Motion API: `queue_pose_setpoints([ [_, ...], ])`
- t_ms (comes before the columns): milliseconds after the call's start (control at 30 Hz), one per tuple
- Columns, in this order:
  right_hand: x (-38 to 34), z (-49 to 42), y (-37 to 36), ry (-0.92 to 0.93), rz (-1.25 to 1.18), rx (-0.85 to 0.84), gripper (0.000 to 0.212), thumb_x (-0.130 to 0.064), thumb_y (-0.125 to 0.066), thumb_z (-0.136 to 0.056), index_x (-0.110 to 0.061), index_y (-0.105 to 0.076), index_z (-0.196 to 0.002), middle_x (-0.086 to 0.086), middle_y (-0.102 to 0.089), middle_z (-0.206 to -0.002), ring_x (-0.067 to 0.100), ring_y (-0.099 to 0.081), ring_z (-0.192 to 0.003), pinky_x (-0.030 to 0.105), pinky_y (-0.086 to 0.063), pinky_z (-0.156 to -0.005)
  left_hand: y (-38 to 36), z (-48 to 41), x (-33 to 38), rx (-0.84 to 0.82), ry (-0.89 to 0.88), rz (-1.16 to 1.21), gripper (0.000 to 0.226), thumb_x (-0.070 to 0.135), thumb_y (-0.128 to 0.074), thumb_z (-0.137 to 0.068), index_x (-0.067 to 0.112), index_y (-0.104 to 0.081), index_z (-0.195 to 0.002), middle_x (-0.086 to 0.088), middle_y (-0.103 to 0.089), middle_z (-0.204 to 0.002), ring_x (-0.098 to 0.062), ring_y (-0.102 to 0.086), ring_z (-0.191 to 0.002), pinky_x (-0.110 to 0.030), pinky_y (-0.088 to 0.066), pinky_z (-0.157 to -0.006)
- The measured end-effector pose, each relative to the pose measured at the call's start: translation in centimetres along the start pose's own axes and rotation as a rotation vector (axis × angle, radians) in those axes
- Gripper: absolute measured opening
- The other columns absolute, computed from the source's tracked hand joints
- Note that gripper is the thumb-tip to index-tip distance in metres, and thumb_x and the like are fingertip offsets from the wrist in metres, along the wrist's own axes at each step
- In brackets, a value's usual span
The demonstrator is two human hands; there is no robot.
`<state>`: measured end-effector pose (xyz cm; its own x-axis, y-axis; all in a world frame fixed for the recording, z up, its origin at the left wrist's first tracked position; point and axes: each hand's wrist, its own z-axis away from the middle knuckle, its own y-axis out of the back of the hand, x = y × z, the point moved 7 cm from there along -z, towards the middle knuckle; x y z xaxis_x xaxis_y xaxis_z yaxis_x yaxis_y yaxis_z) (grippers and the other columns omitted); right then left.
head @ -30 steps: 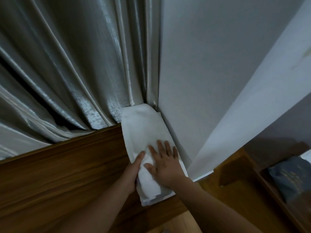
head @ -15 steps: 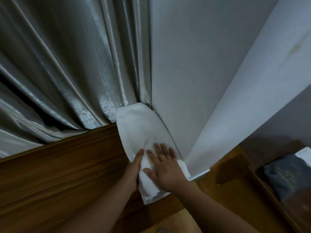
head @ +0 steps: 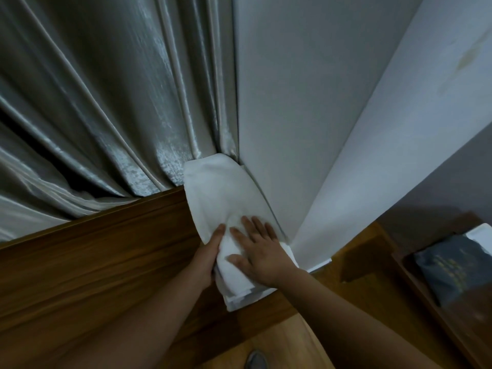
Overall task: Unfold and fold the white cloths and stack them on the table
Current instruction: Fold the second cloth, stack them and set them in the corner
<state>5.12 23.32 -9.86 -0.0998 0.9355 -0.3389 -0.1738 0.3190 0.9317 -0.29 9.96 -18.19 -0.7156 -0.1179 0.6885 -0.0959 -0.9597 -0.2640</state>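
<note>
- The white cloths [head: 226, 206] lie in a pile at the far right corner of the table [head: 101, 265], pushed up against the wall [head: 298, 123] and touching the bottom of the grey curtain [head: 106, 102].
- The pile runs from the back corner to the near edge of the table. At its near end you can see a few thin layers, one on top of another, so it looks like more than one cloth is already folded and stacked.
- The right hand [head: 258, 251] lies flat on top of the pile, fingers spread out. It holds nothing; it just presses down.
- The left hand [head: 210, 251] is at the left side of the pile. Its fingers curl around the edge of the top cloth, near the right hand. It looks like a pinch, but how tight it is I cannot tell.
- The two hands are close together, almost touching, both on the near half of the pile.
- My guess: the top cloth is being smoothed or lined up with the ones under it. That would be near the end of one fold.
- No loose cloth is waiting on the bare wood of the table. So I cannot tell how many cloths are left to do.
- Off to the right, lower than the table, a dark blue thing [head: 458, 270] sits on a wooden shelf [head: 378, 251].
</note>
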Motion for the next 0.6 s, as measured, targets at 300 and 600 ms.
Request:
queue_pose_setpoints([
  [300,3.3,10.0,3.9,-0.144,-0.416,0.560,0.049,-0.050,-0.028,-0.104,-0.023,-0.066,-0.122,-0.007,-0.061,-0.127,0.009,-0.052,-0.124,0.035,-0.047,-0.103,1.6,-2.0,7.7,0.170,-0.269,-0.013,0.064,0.046,-0.074,-0.082,0.028,-0.050,-0.139,-0.006,-0.067,-0.128,-0.029,-0.069,-0.106,-0.053,-0.058,-0.090],
  [600,6.9,10.0,-5.4,-0.825,-1.397,0.143,0.074,-0.086,-0.042,-0.077,-0.036,-0.055,-0.130,-0.008,-0.052,-0.139,0.020,-0.047,-0.132,0.044,-0.035,-0.115,0.5,-3.9,10.3,0.165,-0.313,-0.108,0.062,0.028,-0.070,-0.091,0.023,-0.041,-0.146,-0.005,-0.061,-0.132,-0.029,-0.063,-0.111,-0.041,-0.057,-0.081],
])
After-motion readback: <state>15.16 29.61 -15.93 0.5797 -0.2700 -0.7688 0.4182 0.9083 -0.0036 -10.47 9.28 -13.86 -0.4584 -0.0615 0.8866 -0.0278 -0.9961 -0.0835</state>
